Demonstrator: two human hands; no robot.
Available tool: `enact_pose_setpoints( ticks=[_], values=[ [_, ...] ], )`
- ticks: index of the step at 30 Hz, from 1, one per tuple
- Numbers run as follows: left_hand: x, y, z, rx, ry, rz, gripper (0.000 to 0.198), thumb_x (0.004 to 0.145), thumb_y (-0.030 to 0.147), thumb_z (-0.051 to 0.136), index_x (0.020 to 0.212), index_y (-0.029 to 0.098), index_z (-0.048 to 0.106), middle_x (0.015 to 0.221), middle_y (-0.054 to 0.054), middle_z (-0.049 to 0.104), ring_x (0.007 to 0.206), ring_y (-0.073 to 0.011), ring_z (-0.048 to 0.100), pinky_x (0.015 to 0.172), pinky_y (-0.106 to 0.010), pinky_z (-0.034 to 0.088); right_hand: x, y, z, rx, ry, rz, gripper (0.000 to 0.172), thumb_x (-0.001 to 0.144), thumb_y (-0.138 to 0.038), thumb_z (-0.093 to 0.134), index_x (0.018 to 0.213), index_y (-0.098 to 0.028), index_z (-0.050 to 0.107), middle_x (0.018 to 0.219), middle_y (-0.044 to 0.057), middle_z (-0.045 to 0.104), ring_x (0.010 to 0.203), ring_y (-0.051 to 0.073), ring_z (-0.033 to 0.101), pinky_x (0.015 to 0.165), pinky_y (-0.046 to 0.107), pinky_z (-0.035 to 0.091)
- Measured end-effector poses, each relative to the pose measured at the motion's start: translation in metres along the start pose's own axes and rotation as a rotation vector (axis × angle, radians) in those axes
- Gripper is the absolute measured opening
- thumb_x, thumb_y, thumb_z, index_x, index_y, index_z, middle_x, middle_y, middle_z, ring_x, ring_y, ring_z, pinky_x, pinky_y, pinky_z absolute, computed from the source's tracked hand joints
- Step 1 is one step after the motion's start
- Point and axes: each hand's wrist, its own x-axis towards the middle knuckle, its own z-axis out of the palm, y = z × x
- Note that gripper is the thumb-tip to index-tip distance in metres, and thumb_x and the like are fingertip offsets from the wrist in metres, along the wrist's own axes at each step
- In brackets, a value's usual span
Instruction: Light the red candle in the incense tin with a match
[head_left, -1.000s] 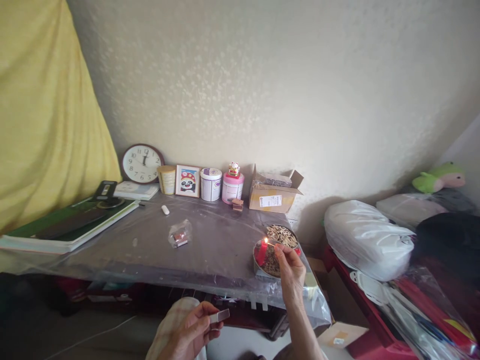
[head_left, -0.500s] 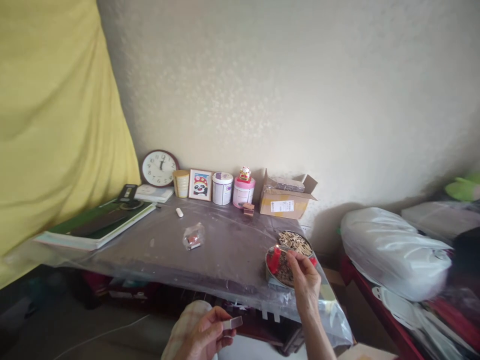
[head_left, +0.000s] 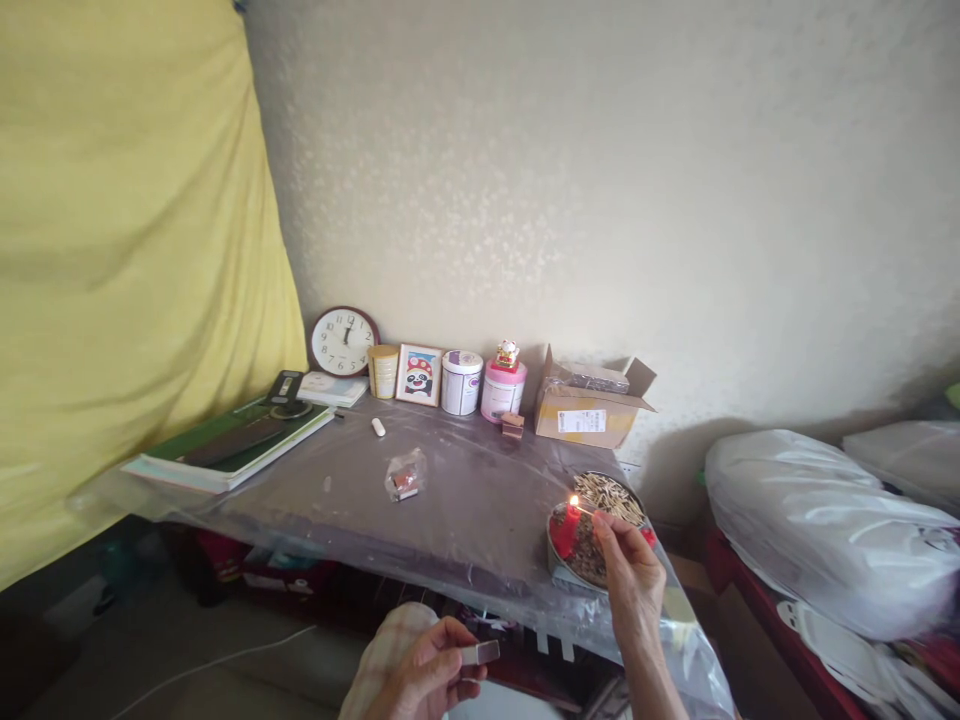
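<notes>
A thin match [head_left: 586, 509] is pinched in my right hand [head_left: 631, 565], its tip at the wick of a red candle [head_left: 568, 532]. A bright flame [head_left: 574, 501] burns there. The candle stands in a round tin [head_left: 551, 550] filled with brown grains. Just behind, a second round container holds many matchsticks [head_left: 606, 495]. My left hand [head_left: 439, 665] holds a small matchbox [head_left: 480, 653] between thumb and fingers, below the table's front edge. A bit of red [head_left: 649, 537] shows past my right hand, mostly hidden.
On the plastic-covered table [head_left: 465, 510] lie a small clear packet [head_left: 406, 474] and a white oval object [head_left: 378, 427]. A clock [head_left: 343, 342], picture frame [head_left: 418, 376], tins and an open carton [head_left: 589, 415] line the wall. White bags [head_left: 817, 520] sit at the right.
The flame at the candle's wick has grown larger and brighter. The view has shifted slightly, so everything sits farther right. Both hands keep their grips.
</notes>
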Motion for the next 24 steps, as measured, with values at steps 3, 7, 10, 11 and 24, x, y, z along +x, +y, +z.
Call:
enact_pose_setpoints(
  ticks=[3,7,10,11,24],
  values=[
    [-0.002,-0.001,0.0,0.014,0.015,0.004,0.047,0.063,0.047,0.09,0.088,0.015,0.066,0.093,-0.009,0.07,0.086,-0.0169,0.064,0.079,-0.027,0.049,-0.003,-0.001,0.0,0.007,-0.033,-0.017,0.051,0.05,-0.057,0.084,0.077,-0.015,0.075,0.078,0.006,0.074,0.069,0.017,0.065,0.065,0.028,0.054],
    [-0.003,-0.004,0.003,0.018,0.064,0.034,0.046,0.063,0.049,0.09,0.088,0.016,0.068,0.09,-0.008,0.07,0.086,-0.0173,0.064,0.079,-0.027,0.049,-0.002,0.001,0.0,0.011,-0.032,-0.03,0.051,0.052,-0.058,0.084,0.079,-0.015,0.075,0.075,0.005,0.072,0.066,0.015,0.062,0.061,0.026,0.052],
    [-0.004,-0.001,0.005,0.038,0.07,0.013,0.048,0.062,0.049,0.091,0.088,0.015,0.069,0.092,-0.009,0.07,0.086,-0.0173,0.063,0.08,-0.027,0.049,0.0,0.003,-0.001,0.025,-0.028,-0.04,0.05,0.053,-0.056,0.085,0.079,-0.015,0.075,0.076,0.005,0.073,0.067,0.014,0.063,0.064,0.025,0.052],
    [-0.004,0.0,0.005,0.044,0.063,-0.002,0.049,0.061,0.049,0.091,0.089,0.015,0.069,0.093,-0.009,0.07,0.086,-0.0174,0.062,0.081,-0.027,0.049,0.0,0.003,-0.001,0.031,-0.034,-0.041,0.049,0.053,-0.056,0.085,0.078,-0.015,0.074,0.077,0.005,0.073,0.068,0.014,0.063,0.065,0.025,0.052],
    [0.0,-0.008,-0.015,0.078,-0.005,-0.017,0.047,0.07,0.051,0.084,0.095,0.015,0.067,0.099,-0.008,0.069,0.091,-0.0185,0.062,0.086,-0.031,0.049,0.007,-0.017,-0.028,0.057,0.027,-0.106,0.049,0.052,-0.051,0.088,0.081,-0.016,0.072,0.085,0.005,0.074,0.074,0.014,0.064,0.071,0.026,0.053]
  ],
)
